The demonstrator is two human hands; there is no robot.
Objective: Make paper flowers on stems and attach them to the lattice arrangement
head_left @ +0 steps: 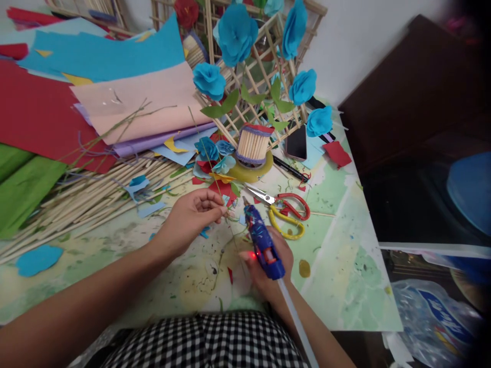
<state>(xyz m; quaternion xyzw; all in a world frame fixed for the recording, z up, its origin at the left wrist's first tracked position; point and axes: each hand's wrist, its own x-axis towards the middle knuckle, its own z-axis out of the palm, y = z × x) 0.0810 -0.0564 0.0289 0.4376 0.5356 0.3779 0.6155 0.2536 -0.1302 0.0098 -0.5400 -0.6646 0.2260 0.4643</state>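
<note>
Table: pale green-and-white patterned top (345, 299), spanning the middle of the frame and littered with paper scraps, with a plain pale wall (330, 56) up top and a dark brown panel (399, 82) at upper right.
Left hand (201, 207): just left of centre, thumb and forefinger pinching a thin green stem (198, 132), other fingers curled in. Stem runs on a slant through the middle of the frame, poking out above and below the pinch.
Right hand (264, 286): lower centre, wrapped around a dark blue glue gun (255, 225), nozzle pointing up and away. Red light glowing on it, translucent glue stick (295, 317) out the back. Nozzle's near the left fingertips, not touching them.
Scissors: metal blades, one red handle, one yellow (273, 200), lying open just right of the nozzle.
Flower lattice: pale wooden sticks (220, 125) at top centre, loaded with bright blue paper flowers (237, 35) and green paper leaves (230, 101).
Little stick-sided pot: pale wood with purple bands (253, 144), sitting on a yellow tape roll (251, 174) above centre. Black phone (296, 143) to its right.
Paper pile: blue (107, 53), pink (146, 97) and red sheets (38, 112), upper left, wooden stick bundle (95, 194) below.
Lap: black-and-white checked cloth (207, 342), bottom edge.
</note>
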